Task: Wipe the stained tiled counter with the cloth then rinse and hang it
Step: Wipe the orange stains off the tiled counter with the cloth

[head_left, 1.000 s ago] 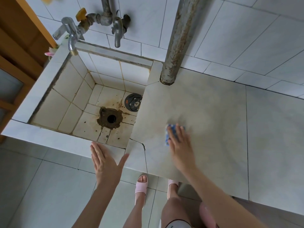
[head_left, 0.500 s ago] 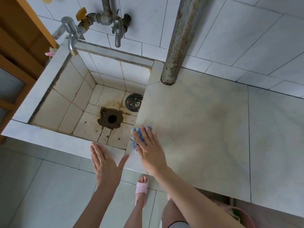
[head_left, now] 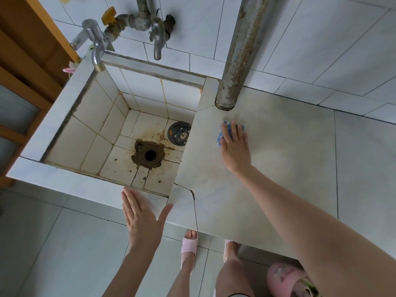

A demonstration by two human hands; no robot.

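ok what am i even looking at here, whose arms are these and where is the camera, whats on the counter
There is no machine here: the arms belong to a person wearing one wide-angle camera on the head, so you look down along them towards their feet in pink slippers.

The right hand presses a blue cloth flat on the pale stained tiled counter, just in front of a rusty grey vertical pipe.

The left hand lies open and empty on the front rim of a square tiled sink.

Inside the sink is a dirty brown drain hole and a round grey drain cover with a bear face. Metal taps hang above it.
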